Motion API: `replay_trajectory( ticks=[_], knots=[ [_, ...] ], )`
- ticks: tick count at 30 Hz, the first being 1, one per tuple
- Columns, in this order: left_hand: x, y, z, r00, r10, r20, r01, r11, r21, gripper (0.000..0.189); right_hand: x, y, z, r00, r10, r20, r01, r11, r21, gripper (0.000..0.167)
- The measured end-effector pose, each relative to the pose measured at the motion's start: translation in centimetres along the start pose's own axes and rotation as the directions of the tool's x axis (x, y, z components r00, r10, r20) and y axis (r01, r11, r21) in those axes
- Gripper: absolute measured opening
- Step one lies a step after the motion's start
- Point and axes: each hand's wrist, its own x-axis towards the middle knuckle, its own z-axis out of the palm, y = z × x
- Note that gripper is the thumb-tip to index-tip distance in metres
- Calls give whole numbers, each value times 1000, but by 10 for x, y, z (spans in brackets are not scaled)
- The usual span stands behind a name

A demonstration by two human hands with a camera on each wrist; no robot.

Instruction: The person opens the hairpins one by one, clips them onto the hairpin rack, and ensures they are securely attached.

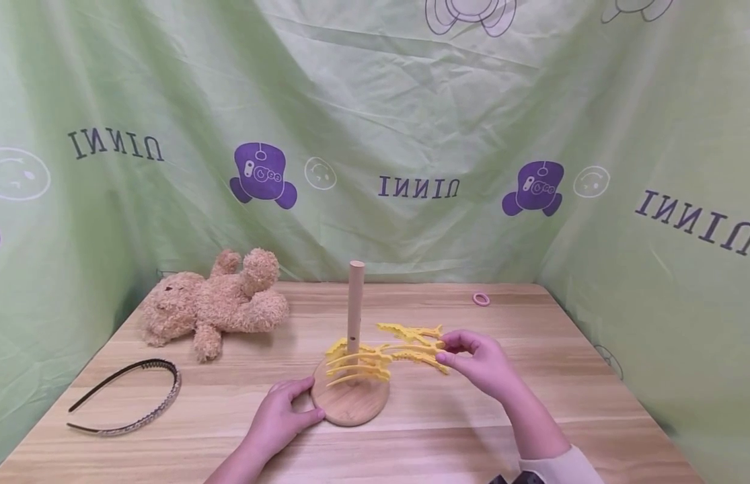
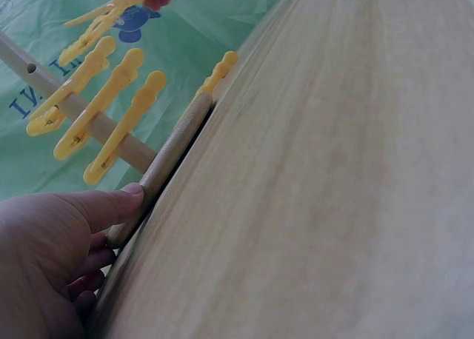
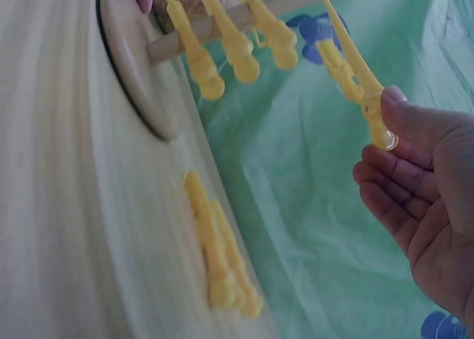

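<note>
My right hand (image 1: 480, 363) pinches the end of a yellow hair clip (image 3: 370, 106) between thumb and fingers, in the air to the right of the wooden post (image 1: 356, 296). The clip's two arms stand spread, tips toward the post. Several yellow clips (image 2: 115, 95) are clamped across the lower post, one above another. My left hand (image 1: 284, 410) holds the rim of the round wooden base (image 1: 350, 407), thumb in front and fingers at the left side. Further yellow clips (image 3: 215, 257) lie on the table right of the base, partly behind the held clip in the head view.
A brown teddy bear (image 1: 220, 302) lies on its side at the back left. In front of it is a dark headband (image 1: 163, 407). One pink hair tie (image 1: 481, 299) lies near the back edge. Green printed cloth (image 1: 381, 121) hangs around the table (image 1: 447, 437).
</note>
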Motion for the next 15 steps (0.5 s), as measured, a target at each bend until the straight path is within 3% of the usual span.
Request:
replay_trajectory(
  ticks=[15],
  knots=[
    [1,0,1,1000,-17,12,17,1000,-9,61,33,-35,43,985,-151,79,154,988,-33,20]
  ],
)
